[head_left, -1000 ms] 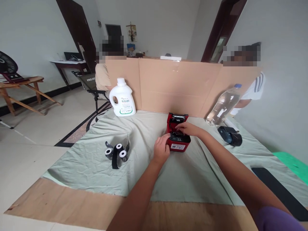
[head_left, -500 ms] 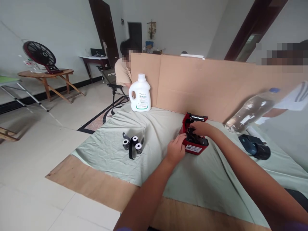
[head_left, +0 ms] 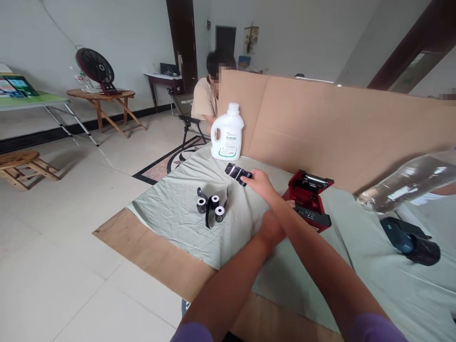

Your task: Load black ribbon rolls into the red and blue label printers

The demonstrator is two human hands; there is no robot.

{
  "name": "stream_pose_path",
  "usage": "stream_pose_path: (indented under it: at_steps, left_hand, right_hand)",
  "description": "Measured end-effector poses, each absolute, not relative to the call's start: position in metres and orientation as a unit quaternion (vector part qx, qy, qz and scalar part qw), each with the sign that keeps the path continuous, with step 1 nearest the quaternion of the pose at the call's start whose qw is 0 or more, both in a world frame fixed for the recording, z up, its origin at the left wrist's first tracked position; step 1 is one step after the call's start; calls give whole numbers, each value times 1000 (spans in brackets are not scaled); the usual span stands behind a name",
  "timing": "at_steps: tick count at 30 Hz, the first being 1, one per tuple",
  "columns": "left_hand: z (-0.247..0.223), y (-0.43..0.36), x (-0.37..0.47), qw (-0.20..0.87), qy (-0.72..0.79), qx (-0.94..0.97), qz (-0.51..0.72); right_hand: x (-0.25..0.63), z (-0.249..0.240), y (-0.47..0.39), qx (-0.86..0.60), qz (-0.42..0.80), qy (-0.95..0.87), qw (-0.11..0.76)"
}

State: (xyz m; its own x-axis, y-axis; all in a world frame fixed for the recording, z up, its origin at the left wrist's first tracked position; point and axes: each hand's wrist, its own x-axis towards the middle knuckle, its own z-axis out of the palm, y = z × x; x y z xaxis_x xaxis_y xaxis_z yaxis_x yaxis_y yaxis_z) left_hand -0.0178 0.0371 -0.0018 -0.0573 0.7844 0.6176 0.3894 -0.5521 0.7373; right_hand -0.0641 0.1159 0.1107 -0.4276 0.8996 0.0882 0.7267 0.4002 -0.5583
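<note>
My right hand (head_left: 260, 183) is closed on a roll of black labels (head_left: 238, 174), with a short glossy strip extended to the left. It is lifted above the cloth, and its forearm crosses over my left arm. My left hand (head_left: 275, 227) is at the near left side of a red and black label printer (head_left: 313, 216), its fingertips on the edge; the right forearm hides part of it. The printer's lid (head_left: 315, 179) stands raised. Left of my hands, small black rolls with white cores (head_left: 220, 214) stand on the cloth, loose black strips (head_left: 208, 216) among them.
A white detergent jug (head_left: 228, 135) stands before a cardboard screen (head_left: 302, 118). To the right lie a large clear plastic bottle (head_left: 409, 178) and a dark blue and black device (head_left: 409, 240). A person (head_left: 204, 97) sits behind the screen. A pale green cloth (head_left: 171, 213) covers the board.
My right hand has come out of the printer and moved left with the roll of black labels. The view has turned left. My left hand remains at the printer.
</note>
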Motion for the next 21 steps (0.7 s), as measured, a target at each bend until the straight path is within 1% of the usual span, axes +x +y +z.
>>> stream_pose_path:
  at_steps: [3, 6, 8, 11, 13, 15, 16, 18, 19, 21]
  left_hand:
    - [-4, 44, -20, 198, 406, 675, 583]
    - [-3, 47, -18, 199, 404, 674, 585]
    - [2, 43, -18, 195, 418, 665, 587]
    - [8, 35, -19, 182, 430, 663, 585]
    - [8, 33, -20, 165, 418, 675, 585]
    - [7, 35, -21, 150, 408, 687, 583]
    - [5, 37, -21, 145, 408, 690, 580]
    - [4, 39, -21, 145, 416, 690, 574]
    - [5, 40, -21, 148, 423, 688, 571]
    - [7, 39, -21, 152, 433, 685, 565]
  right_hand:
    - [-99, 91, 125, -553, 152, -803, 163]
    - [-117, 73, 125, -566, 140, -805, 112]
    - [-124, 62, 123, -569, 147, -803, 96]
    - [-128, 54, 121, -576, 157, -798, 87]
    - [-124, 58, 119, -588, 167, -786, 88]
    - [-115, 66, 111, -578, 182, -785, 124]
    - [-108, 70, 104, -545, 187, -802, 157]
    - [-92, 77, 84, -408, 189, -867, 216]
    - [-84, 78, 72, -320, 183, -902, 224]
    - [-70, 78, 50, -182, 166, -949, 199]
